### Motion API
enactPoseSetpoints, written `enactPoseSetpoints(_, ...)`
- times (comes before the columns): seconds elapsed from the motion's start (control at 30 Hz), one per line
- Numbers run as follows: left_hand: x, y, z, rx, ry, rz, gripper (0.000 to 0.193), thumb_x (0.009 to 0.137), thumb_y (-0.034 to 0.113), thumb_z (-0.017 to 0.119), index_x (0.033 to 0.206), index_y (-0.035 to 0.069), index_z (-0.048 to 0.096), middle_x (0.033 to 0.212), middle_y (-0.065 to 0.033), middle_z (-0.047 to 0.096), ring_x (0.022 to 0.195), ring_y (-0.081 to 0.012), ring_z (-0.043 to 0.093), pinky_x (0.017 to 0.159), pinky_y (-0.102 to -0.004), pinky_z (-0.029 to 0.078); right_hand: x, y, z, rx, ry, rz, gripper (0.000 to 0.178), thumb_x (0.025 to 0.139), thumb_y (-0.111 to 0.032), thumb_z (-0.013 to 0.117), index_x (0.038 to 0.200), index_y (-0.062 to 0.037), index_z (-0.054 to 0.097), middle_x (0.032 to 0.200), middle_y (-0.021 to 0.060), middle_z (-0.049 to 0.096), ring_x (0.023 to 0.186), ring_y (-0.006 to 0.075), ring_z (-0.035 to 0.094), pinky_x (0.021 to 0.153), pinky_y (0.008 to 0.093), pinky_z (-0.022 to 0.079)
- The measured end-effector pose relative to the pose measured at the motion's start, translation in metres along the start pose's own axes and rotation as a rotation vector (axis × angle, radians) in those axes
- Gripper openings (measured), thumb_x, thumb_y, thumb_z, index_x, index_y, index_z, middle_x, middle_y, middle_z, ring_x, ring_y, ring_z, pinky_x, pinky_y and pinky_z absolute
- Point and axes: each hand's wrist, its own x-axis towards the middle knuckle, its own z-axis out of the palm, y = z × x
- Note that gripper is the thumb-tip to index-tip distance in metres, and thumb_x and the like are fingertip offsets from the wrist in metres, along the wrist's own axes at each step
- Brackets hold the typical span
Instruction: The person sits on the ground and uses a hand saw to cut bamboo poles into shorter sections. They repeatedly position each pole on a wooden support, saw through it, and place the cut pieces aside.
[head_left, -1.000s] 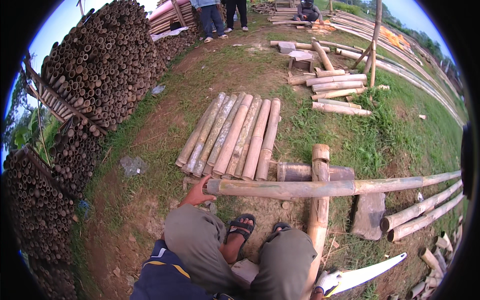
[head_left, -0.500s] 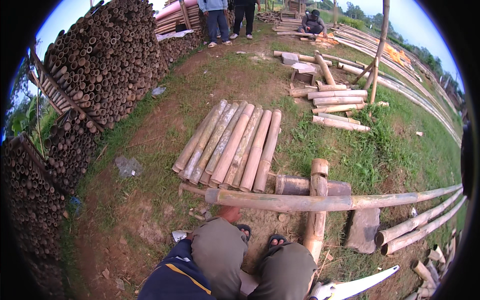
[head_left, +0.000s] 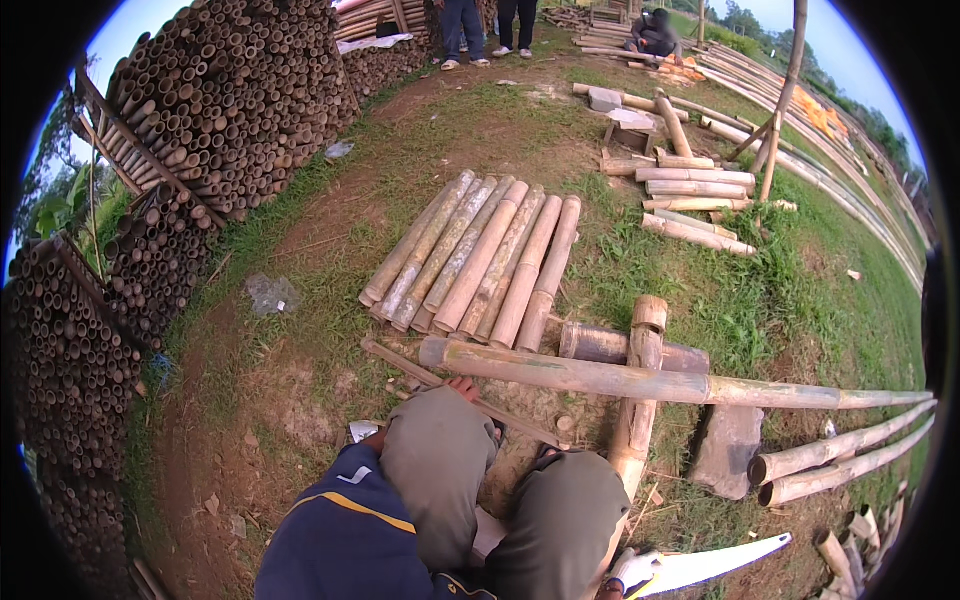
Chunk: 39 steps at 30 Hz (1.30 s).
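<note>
My left hand [head_left: 463, 387], partly behind my knee, has its fingers closed round a thin flat wooden stick [head_left: 405, 362]. That stick slants from beside the pole's cut end toward my right foot. Just beyond the hand, a long bamboo pole [head_left: 560, 373] lies across a thicker bamboo support [head_left: 636, 430] with a notched top. At the lower edge my right hand [head_left: 612, 584], mostly hidden by my leg and the frame edge, grips a handsaw [head_left: 715, 565] by its pale handle. The saw's bright blade points right, apart from the pole.
Cut bamboo lengths [head_left: 480, 255] lie in a row ahead, with a dark bamboo piece [head_left: 597, 343] beside the support. A stone slab [head_left: 727, 450] and two poles [head_left: 840, 447] are at right. Tall bamboo stacks [head_left: 230, 95] line the left. Other people [head_left: 655, 35] are far off.
The stick has come away from behind the pole and now slants across the ground in my left hand. That hand has moved slightly up. The saw stays low at the right.
</note>
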Motion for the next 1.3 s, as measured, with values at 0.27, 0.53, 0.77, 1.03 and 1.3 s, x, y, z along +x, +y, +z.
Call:
enactPoseSetpoints(0.27, -0.046, 0.024, -0.045, 0.051, -0.135, -0.005, 0.061, 0.090, 0.044, 0.084, 0.139, 0.012, 0.064, 0.126, -0.0154, 0.063, 0.120, -0.0383, 0.062, 0.098, -0.0534, 0.051, -0.006, 0.003, -0.001, 0.017, -0.043, 0.005, 0.053, 0.100, -0.028, 0.068, 0.142, 0.0019, 0.056, 0.141, 0.0344, 0.055, 0.117, 0.0520, 0.063, 0.095, 0.0607, 0.056)
enactPoseSetpoints(0.53, -0.043, 0.077, -0.146, 0.020, 0.076, 0.190, 0.060, 0.095, 0.052, 0.081, 0.137, 0.013, 0.065, 0.111, -0.0157, 0.070, 0.103, -0.0386, 0.070, 0.087, -0.0518, 0.056, -0.039, -0.021, -0.059, 0.079, 0.067, -0.048, 0.053, 0.104, -0.030, 0.065, 0.145, 0.0021, 0.055, 0.148, 0.0338, 0.054, 0.124, 0.0494, 0.062, 0.094, 0.0564, 0.060)
enactPoseSetpoints(0.77, 0.026, 0.122, -0.285, -0.060, 0.213, 0.465, 0.067, 0.106, 0.058, 0.064, 0.148, 0.006, 0.055, 0.103, -0.0210, 0.071, 0.096, -0.0435, 0.071, 0.087, -0.0561, 0.057, -0.022, 0.004, 0.004, 0.093, 0.167, -0.018, 0.048, 0.098, -0.027, 0.069, 0.137, 0.0007, 0.061, 0.134, 0.0285, 0.059, 0.119, 0.0466, 0.062, 0.093, 0.0557, 0.057)
enactPoseSetpoints(1.03, 0.128, 0.180, -0.273, 0.148, 0.016, 0.630, 0.057, 0.114, 0.054, 0.049, 0.136, 0.002, 0.052, 0.106, -0.0253, 0.068, 0.104, -0.0461, 0.071, 0.088, -0.0584, 0.057, -0.014, -0.005, -0.011, 0.098, -0.054, 0.029, 0.057, 0.100, -0.032, 0.069, 0.143, 0.0044, 0.058, 0.143, 0.0364, 0.054, 0.128, 0.0514, 0.057, 0.102, 0.0593, 0.054)
enactPoseSetpoints(1.3, 0.150, 0.167, -0.196, 0.096, 0.009, 0.632, 0.053, 0.114, 0.055, 0.047, 0.131, 0.004, 0.050, 0.123, -0.0244, 0.062, 0.116, -0.0458, 0.067, 0.097, -0.0609, 0.054, -0.063, -0.027, -0.012, 0.211, 0.043, -0.131, 0.052, 0.113, -0.045, 0.053, 0.133, 0.0018, 0.066, 0.120, 0.0259, 0.067, 0.106, 0.0458, 0.068, 0.087, 0.0577, 0.056)
